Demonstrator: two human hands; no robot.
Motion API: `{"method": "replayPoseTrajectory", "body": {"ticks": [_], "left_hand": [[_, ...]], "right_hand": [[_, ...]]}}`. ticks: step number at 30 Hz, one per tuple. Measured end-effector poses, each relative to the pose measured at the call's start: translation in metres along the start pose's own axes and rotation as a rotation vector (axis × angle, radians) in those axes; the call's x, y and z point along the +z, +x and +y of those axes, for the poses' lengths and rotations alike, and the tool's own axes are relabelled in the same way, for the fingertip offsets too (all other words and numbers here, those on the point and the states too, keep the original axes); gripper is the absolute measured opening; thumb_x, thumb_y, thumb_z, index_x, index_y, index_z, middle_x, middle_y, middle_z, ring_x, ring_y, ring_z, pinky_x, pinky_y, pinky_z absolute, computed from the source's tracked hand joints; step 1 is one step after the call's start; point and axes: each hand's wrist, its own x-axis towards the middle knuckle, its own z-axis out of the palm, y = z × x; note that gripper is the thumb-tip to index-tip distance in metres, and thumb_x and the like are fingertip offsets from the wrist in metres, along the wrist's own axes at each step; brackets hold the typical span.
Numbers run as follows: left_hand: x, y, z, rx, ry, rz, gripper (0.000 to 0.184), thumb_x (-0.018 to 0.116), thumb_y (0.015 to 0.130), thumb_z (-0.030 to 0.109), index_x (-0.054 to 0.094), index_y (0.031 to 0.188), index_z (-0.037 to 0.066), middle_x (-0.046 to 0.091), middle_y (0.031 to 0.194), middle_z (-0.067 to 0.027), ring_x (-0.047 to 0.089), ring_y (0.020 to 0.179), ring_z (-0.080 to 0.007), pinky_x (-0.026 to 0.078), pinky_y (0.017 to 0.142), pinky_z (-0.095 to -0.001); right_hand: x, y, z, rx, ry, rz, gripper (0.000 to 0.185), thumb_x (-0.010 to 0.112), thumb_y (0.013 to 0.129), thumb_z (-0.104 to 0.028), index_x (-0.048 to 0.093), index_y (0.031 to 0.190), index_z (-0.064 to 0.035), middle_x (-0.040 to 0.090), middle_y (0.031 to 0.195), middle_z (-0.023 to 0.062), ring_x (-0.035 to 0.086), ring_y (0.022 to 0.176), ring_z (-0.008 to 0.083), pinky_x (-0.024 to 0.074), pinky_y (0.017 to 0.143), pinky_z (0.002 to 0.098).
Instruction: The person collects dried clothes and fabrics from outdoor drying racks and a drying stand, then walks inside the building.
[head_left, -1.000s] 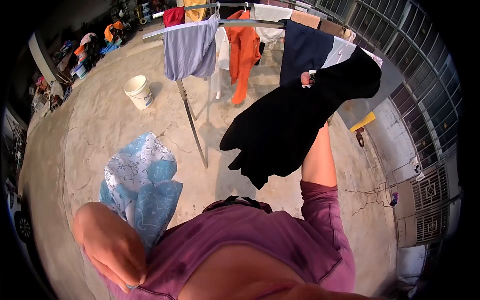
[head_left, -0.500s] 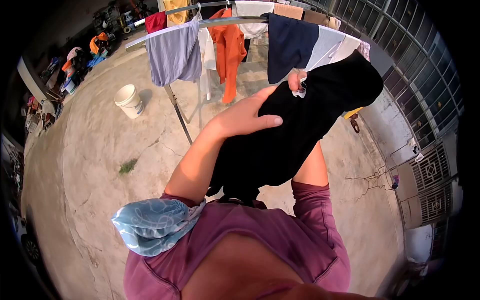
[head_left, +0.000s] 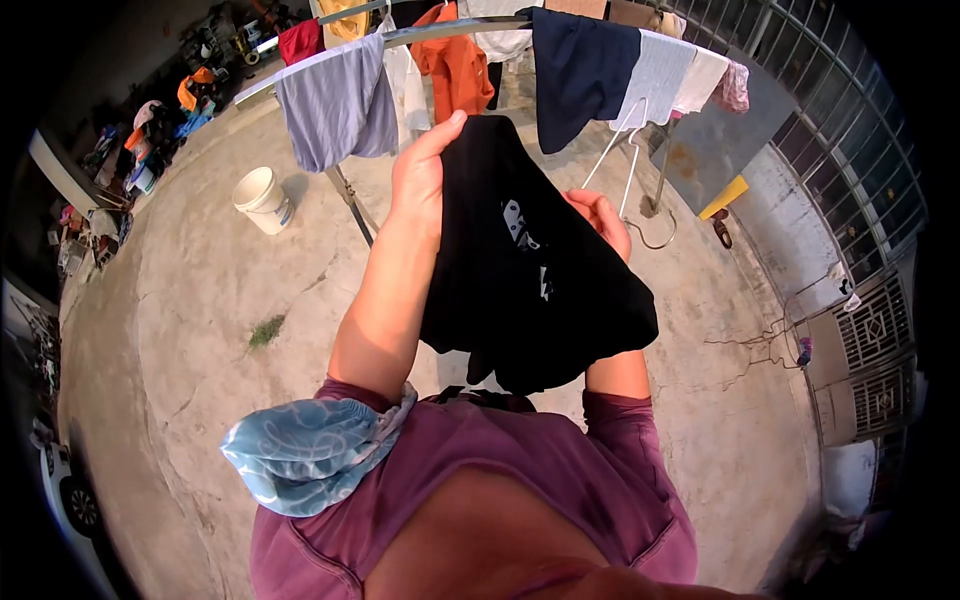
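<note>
A black garment (head_left: pixel 520 290) with a small white print hangs between my two hands in front of my chest. At its upper left edge is my left hand (head_left: pixel 425 175), thumb up and fingers wrapped behind the cloth. My right hand (head_left: pixel 602 218) grips the garment's right side, its fingers curled, and a white wire hanger (head_left: pixel 632 165) sticks out beside it with its hook hanging down. A blue patterned cloth sleeve (head_left: pixel 305 452) is bunched around my left upper arm.
Ahead, a metal rack (head_left: pixel 450 29) carries a lavender cloth (head_left: pixel 342 105), an orange garment (head_left: pixel 455 65) and a navy cloth (head_left: pixel 582 75). A white bucket (head_left: pixel 264 200) stands on the concrete at left. Barred windows (head_left: pixel 840 120) line the right side.
My left hand has moved from the garment's middle to its upper edge. The garment has swung down and left, its print now showing, and the white hanger has come into view by my right hand.
</note>
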Motion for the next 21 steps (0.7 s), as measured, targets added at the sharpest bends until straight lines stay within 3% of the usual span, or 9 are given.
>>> {"method": "replayPoseTrajectory", "body": {"ticks": [2, 4, 8, 9, 11, 14, 16, 17, 21], "left_hand": [[0.02, -0.002, -0.004, 0.13, 0.072, 0.067, 0.019, 0.053, 0.08, 0.013, 0.056, 0.084, -0.005, 0.061, 0.076, -0.0137, 0.06, 0.066, -0.0225, 0.051, 0.061, -0.0315], [0.02, 0.002, -0.002, 0.146, 0.074, 0.116, 0.017, 0.053, 0.08, 0.012, 0.056, 0.083, -0.005, 0.061, 0.076, -0.0134, 0.06, 0.066, -0.0223, 0.051, 0.061, -0.0315], [0.018, 0.006, -0.003, 0.172, 0.133, 0.12, 0.015, 0.054, 0.079, 0.01, 0.056, 0.082, -0.004, 0.061, 0.075, -0.0124, 0.06, 0.065, -0.0217, 0.051, 0.059, -0.031], [0.017, 0.007, -0.005, 0.204, 0.183, 0.116, 0.015, 0.054, 0.079, 0.01, 0.056, 0.082, -0.004, 0.061, 0.075, -0.0122, 0.06, 0.065, -0.0215, 0.05, 0.059, -0.0307], [0.017, 0.007, -0.003, 0.214, 0.192, 0.146, 0.014, 0.054, 0.079, 0.01, 0.056, 0.082, -0.004, 0.061, 0.074, -0.012, 0.06, 0.064, -0.021, 0.05, 0.058, -0.0304], [0.021, 0.006, -0.001, 0.213, 0.203, 0.18, 0.014, 0.054, 0.079, 0.01, 0.057, 0.081, -0.004, 0.061, 0.074, -0.0118, 0.06, 0.063, -0.0203, 0.05, 0.058, -0.0298], [0.019, 0.003, 0.002, 0.208, 0.21, 0.187, 0.014, 0.054, 0.079, 0.01, 0.056, 0.081, -0.004, 0.061, 0.074, -0.0118, 0.06, 0.063, -0.0199, 0.05, 0.057, -0.0295], [0.015, 0.002, 0.006, 0.217, 0.222, 0.187, 0.014, 0.054, 0.079, 0.01, 0.056, 0.081, -0.004, 0.061, 0.074, -0.0116, 0.06, 0.062, -0.0198, 0.05, 0.057, -0.0297], [-0.002, -0.005, 0.025, 0.339, 0.36, 0.181, 0.015, 0.055, 0.079, 0.011, 0.057, 0.079, -0.004, 0.061, 0.074, -0.0096, 0.059, 0.062, -0.017, 0.049, 0.057, -0.0278]], "right_hand": [[-0.04, 0.005, 0.011, -0.053, -0.019, 0.019, 0.045, 0.031, 0.091, -0.035, 0.05, 0.096, 0.006, 0.056, 0.099, 0.0217, 0.06, 0.075, 0.0222, 0.0407, 0.043, 0.0205], [-0.059, 0.003, 0.005, -0.231, -0.045, -0.078, 0.047, 0.031, 0.091, -0.036, 0.051, 0.093, 0.0059, 0.057, 0.095, 0.0217, 0.058, 0.064, 0.0178, 0.0331, 0.037, 0.0181], [-0.065, -0.005, -0.016, -0.372, -0.263, -0.253, 0.061, 0.042, 0.083, -0.049, 0.048, 0.107, 0.0063, 0.058, 0.095, 0.0167, 0.042, 0.052, 0.0082, 0.0301, 0.038, 0.0159], [-0.046, -0.014, -0.015, -0.341, -0.333, -0.181, 0.051, 0.051, 0.083, -0.036, 0.047, 0.109, 0.0077, 0.057, 0.09, 0.0142, 0.038, 0.049, 0.0054, 0.0284, 0.04, 0.0145], [-0.024, -0.02, 0.001, -0.385, -0.606, -0.218, 0.076, 0.063, 0.065, -0.052, 0.046, 0.113, 0.0038, 0.052, 0.092, 0.0064, 0.036, 0.052, 0.0051, 0.027, 0.042, 0.0163], [0.012, -0.031, 0.022, -0.292, -0.664, -0.228, 0.072, 0.071, 0.062, -0.042, 0.046, 0.114, 0.001, 0.049, 0.092, 0.0037, 0.036, 0.053, 0.0043, 0.0261, 0.045, 0.0161], [0.023, -0.034, 0.033, -0.21, -1.06, -0.177, 0.046, 0.068, 0.068, -0.011, 0.051, 0.109, -0.0029, 0.05, 0.086, 0.0036, 0.039, 0.053, 0.0057, 0.0339, 0.05, 0.019], [0.012, -0.03, 0.035, -0.195, -1.303, -0.204, 0.033, 0.061, 0.074, -0.008, 0.052, 0.105, -0.0016, 0.052, 0.08, 0.0029, 0.041, 0.056, 0.0062, 0.0366, 0.053, 0.0209], [0.006, -0.005, 0.007, -0.002, -0.416, -0.064, 0.02, 0.048, 0.083, -0.01, 0.053, 0.096, 0.0055, 0.06, 0.084, 0.0072, 0.056, 0.075, 0.0113, 0.0449, 0.068, 0.0225]]}}
